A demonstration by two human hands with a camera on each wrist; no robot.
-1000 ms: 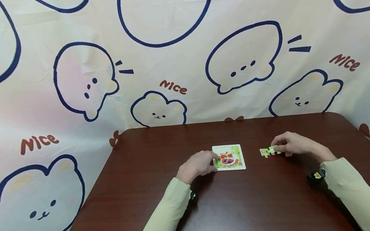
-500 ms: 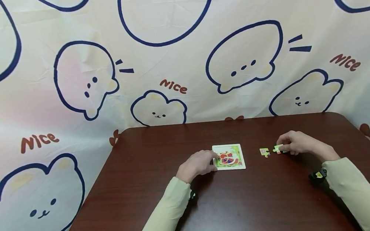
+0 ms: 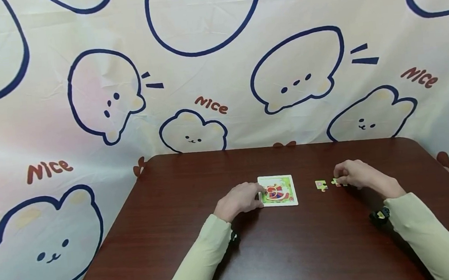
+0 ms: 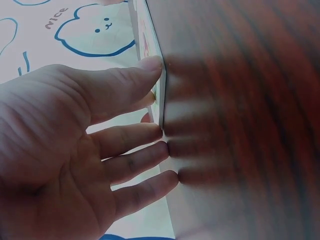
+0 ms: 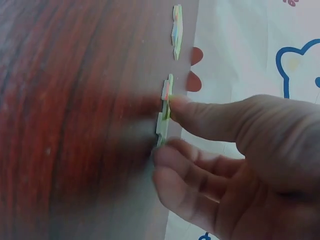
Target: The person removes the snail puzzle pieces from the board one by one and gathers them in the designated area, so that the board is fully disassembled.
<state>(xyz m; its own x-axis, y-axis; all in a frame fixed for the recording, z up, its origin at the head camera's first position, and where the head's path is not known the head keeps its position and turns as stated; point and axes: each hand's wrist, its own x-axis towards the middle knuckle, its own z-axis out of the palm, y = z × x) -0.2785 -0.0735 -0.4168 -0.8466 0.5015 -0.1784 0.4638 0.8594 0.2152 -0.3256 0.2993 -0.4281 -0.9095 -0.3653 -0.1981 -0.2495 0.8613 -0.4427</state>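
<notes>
A white-framed picture board (image 3: pixel 284 197) with a red and green image lies flat on the table. My left hand (image 3: pixel 239 201) is at its left edge; in the left wrist view the left hand (image 4: pixel 75 135) has its thumb on the frame's face and other fingertips along the edge and table. To the right, my right hand (image 3: pixel 359 175) pinches a green puzzle piece (image 3: pixel 336 182) between thumb and fingers, low at the table. Another green piece (image 3: pixel 321 185) lies apart, left of it. In the right wrist view the right hand (image 5: pixel 230 150) partly covers the pinched piece (image 5: pixel 166 92).
The brown table (image 3: pixel 292 250) extends around both hands and all the pieces. Behind it and at both sides hangs a pale curtain (image 3: pixel 234 76) with blue cartoon outlines, reaching the table's far edge.
My right hand moved rightward with a green piece, leaving another piece separate on its left, then shifted slightly back left. My left hand and the board have stayed in place.
</notes>
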